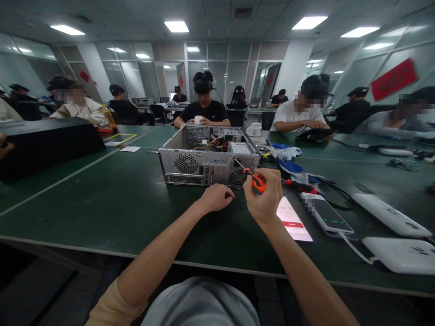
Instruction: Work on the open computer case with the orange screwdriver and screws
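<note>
Green tabletop (102, 208) bears a silver, open-topped, perforated computer case (210, 159).

Right hand (267, 195) fist-like, left hand (216, 198) palm-down

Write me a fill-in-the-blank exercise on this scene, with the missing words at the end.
1. The orange-and-black screwdriver is in the ____ grip.
2. The screwdriver's shaft points ____ the computer case, not away from it.
3. The tabletop under the computer case is ____ in colour.
4. Directly across the tabletop, behind the computer case, sits a co-worker in a ____ T-shirt.

Missing words: right; toward; green; black.
</note>
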Tool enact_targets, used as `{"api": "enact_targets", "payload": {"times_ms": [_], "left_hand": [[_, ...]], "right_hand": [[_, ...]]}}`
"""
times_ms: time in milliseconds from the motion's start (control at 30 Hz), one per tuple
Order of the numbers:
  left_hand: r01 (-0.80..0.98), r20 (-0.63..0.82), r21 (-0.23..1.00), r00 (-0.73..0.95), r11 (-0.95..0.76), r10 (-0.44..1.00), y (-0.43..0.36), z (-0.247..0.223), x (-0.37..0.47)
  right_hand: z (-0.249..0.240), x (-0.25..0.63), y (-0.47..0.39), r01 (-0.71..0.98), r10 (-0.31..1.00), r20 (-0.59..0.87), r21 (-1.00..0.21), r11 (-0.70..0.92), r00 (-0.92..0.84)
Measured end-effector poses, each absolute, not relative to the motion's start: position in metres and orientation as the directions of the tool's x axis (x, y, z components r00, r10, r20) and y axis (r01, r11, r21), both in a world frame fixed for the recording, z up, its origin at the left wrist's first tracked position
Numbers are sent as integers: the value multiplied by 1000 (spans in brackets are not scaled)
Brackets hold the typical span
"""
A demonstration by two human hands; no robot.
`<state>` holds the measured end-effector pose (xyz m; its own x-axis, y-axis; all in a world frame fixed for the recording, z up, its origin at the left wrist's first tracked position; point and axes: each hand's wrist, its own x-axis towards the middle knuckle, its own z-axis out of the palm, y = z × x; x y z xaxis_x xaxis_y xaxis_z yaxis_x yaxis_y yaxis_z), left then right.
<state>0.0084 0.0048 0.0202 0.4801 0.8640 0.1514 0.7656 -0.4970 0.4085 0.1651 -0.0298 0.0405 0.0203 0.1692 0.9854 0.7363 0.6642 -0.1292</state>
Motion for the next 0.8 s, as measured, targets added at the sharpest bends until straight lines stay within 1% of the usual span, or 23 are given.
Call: {"api": "enact_targets", "payload": {"times_ms": [133, 233, 367, 500, 667, 800], "left_hand": [[775, 136, 367, 502, -514, 854, 3, 21, 8], [775, 156, 352, 504, -525, 849, 4, 19, 8], [774, 218, 348, 482, -529, 848, 5, 16, 8], [761, 212, 370, 489, -533, 846, 2, 19, 7], [771, 179, 389, 474, -505, 862, -1, 24, 9], [761, 196, 388, 484, -521, 853, 0, 23, 9]], "right_hand": [[35, 163, -30, 707, 156, 984, -47, 706, -91], [34, 159, -30, 678, 153, 979, -22, 734, -133], [37, 157, -32, 732, 156, 984, -46, 680, -83], [37, 160, -32, 754, 176, 984, -92, 651, -32], [33, 160, -30, 701, 164, 981, -44, 712, -105], [31, 157, -30, 672, 190, 973, -56, 739, -129]]}}
